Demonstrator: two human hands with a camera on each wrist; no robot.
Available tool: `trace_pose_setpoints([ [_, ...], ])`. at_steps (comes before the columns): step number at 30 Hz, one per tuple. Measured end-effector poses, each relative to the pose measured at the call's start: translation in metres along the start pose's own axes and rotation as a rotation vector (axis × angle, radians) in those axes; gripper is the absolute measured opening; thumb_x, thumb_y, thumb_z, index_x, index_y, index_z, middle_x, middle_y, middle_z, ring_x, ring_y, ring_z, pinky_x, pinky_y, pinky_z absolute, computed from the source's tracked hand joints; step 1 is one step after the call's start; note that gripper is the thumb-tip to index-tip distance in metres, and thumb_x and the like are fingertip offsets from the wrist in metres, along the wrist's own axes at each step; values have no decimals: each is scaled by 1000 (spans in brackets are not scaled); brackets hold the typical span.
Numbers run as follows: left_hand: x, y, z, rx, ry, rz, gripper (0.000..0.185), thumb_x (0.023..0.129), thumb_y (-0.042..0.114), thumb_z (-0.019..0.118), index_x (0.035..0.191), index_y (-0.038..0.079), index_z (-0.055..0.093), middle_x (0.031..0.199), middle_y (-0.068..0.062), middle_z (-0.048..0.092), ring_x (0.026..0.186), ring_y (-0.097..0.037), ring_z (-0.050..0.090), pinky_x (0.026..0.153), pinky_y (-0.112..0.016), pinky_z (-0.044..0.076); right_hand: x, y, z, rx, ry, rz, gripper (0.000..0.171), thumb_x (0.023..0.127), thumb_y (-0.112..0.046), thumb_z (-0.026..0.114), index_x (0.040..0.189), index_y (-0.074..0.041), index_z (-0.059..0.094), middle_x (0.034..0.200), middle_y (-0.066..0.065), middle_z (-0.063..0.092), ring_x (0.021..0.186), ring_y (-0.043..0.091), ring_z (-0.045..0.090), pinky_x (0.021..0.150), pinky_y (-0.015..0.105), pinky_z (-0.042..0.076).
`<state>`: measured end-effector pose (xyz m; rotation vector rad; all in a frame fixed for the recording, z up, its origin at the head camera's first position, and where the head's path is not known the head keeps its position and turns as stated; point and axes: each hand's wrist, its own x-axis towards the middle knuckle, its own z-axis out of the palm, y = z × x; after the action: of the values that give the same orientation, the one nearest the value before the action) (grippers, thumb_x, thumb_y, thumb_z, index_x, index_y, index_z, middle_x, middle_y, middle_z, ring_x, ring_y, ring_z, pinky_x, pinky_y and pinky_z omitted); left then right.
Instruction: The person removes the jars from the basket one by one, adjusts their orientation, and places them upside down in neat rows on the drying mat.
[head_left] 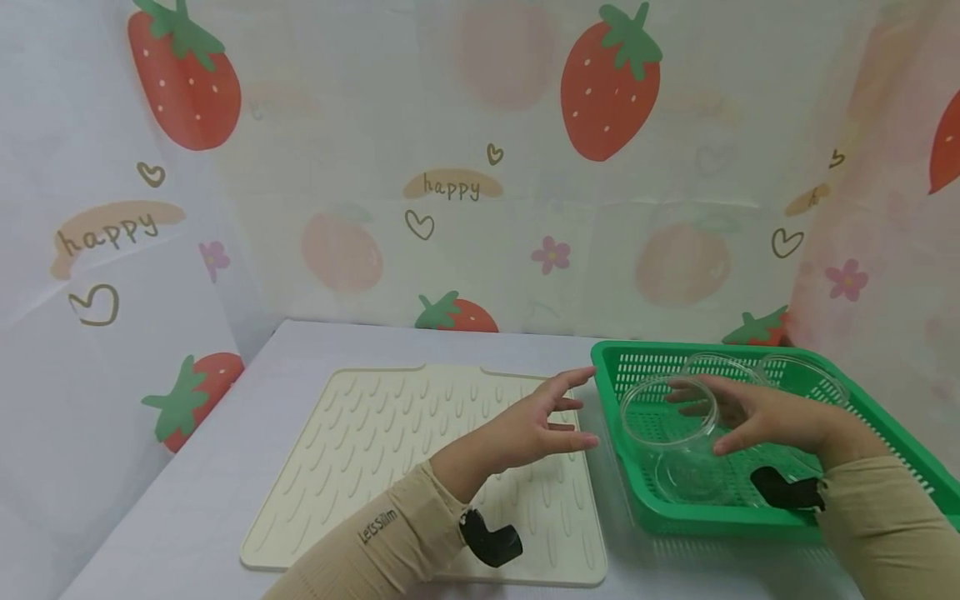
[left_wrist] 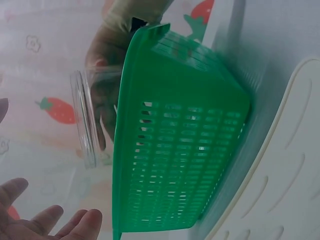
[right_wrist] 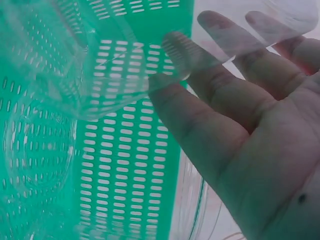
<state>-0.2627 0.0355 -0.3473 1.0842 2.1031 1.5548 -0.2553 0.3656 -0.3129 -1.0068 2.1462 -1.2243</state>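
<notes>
the right hand (head_left: 772, 417) grips a clear round plastic dish (head_left: 670, 410) by its rim, apparently lifted just above the green slotted plastic basket (head_left: 885, 433) beneath it. the left hand (head_left: 536, 425), fingers spread and holding nothing, hovers over a cream ridged silicone mat (head_left: 390, 442), just beside the dish.

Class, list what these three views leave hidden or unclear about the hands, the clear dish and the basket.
- Head view: the clear dish hides the right hand's fingertips, so its grip is unclear.
- Left wrist view: the frame edge cuts off the left hand.
- Right wrist view: overlapping transparent dishes blur together; their number in the green basket is unreadable.
</notes>
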Motion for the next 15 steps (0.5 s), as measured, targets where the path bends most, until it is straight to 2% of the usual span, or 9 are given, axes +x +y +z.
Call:
trace_pose_setpoints([
  [6,-1,0,-1,0,10,1,73,84,28,66,141,42,22,146,16,21,127,-11,36,93,-23,41,1,-5,2,4,3,32,76,86,5,55,145,-4,8,141,4,32,121,0,40,84,37,49],
  [12,-2,0,-1,-2,7,0,73,84,29,65,141,42,21,146,17,21,127,-11,36,93,-23,42,1,-9,2,-52,44,51,77,85,2,59,145,-7,13,137,-7,37,118,1,43,79,39,51],
  [15,-2,0,-1,3,7,-5,73,84,29,65,141,40,21,146,17,21,127,-11,37,93,-24,42,2,-9,2,-56,40,30,77,84,3,59,145,-6,13,138,-3,37,119,1,42,81,36,51],
])
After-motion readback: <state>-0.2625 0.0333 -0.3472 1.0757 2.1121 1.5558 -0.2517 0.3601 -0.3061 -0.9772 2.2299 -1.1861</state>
